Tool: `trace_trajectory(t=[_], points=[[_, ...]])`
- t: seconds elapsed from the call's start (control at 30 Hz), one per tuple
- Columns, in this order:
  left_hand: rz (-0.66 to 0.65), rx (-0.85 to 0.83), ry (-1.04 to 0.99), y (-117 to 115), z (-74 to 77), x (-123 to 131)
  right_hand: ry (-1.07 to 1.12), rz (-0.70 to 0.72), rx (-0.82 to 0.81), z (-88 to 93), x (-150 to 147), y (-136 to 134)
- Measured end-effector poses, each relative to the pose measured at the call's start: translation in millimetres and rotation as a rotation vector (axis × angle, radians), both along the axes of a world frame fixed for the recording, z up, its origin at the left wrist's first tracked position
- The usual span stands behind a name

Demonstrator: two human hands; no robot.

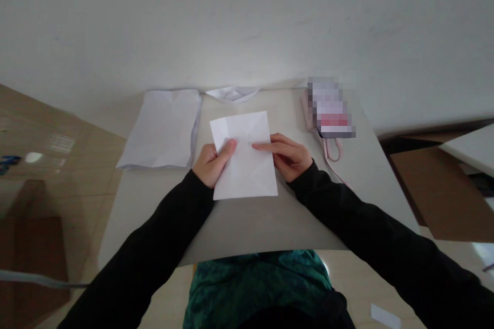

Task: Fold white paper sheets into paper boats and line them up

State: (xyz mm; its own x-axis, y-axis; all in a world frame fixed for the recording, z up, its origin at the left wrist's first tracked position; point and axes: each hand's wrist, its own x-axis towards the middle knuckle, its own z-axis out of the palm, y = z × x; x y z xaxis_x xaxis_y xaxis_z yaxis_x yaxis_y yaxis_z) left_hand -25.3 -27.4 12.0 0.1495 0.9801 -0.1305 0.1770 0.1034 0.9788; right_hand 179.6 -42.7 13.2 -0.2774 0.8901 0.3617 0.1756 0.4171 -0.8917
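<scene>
Head view: looking down on a pale table [247,221] set against a white wall [247,25], with black sleeves reaching in from the table's near edge.

Left of the table: a blue object [8,162] and a cardboard box [33,252] sit low on the tiled floor.

Far left corner: a large creased paper sheet [160,128] lies flat, well apart from the hands.

Left hand [210,164]: at the left edge of the held sheet, thumb on top, fingers curled, gripping the paper.

Middle of the table: a creased white paper sheet [245,175] lies flat between both hands, its faint diagonal fold lines showing.

Far edge: a shallow folded paper shape [232,94] rests against the wall, behind the held sheet.

Right hand [287,157]: at the sheet's right edge, fingers extended and laid across the paper; the thumb is hidden, so I cannot tell whether it pinches.

Far right corner: a pixelated object [330,108], too blurred to identify, sits beside a looped pink cord [332,151].

Right of the table: a cardboard panel [436,195] stands beyond the table's right edge.
</scene>
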Motion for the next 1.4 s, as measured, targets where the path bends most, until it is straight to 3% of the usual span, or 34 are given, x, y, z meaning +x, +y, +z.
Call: trace_trajectory(t=[0.1, 0.37, 0.5, 0.6, 0.83, 1.0, 1.17, 1.4], points=[[0.029, 0.002, 0.066, -1, -0.1, -2, -0.033, 0.053, 0.155, -4.8, 3, 6], [0.068, 0.041, -0.025, 3, -4.9, 0, -0.024, 0.077, 0.26, -15.4, 12, 15], [0.021, 0.047, -0.161, 4, 0.7, 1, 0.01, -0.004, 0.198, -21.8, 13, 18], [-0.023, 0.155, -0.216, 5, 1.8, 0, 0.056, -0.109, 0.162, -23.2, 14, 21], [-0.19, 0.383, -0.106, 1, 2.5, 1, 0.101, -0.116, 0.098, -19.8, 14, 20], [-0.093, 0.338, -0.118, 0, 5.9, 3, 0.186, -0.053, 0.118, -22.3, 10, 22], [0.017, 0.279, -0.109, -1, 1.2, 7, 0.244, -0.048, 0.036, -19.5, 6, 17], [-0.009, 0.371, 0.109, -4, 1.7, 8, 0.271, -0.132, -0.132, -11.0, 6, 12]])
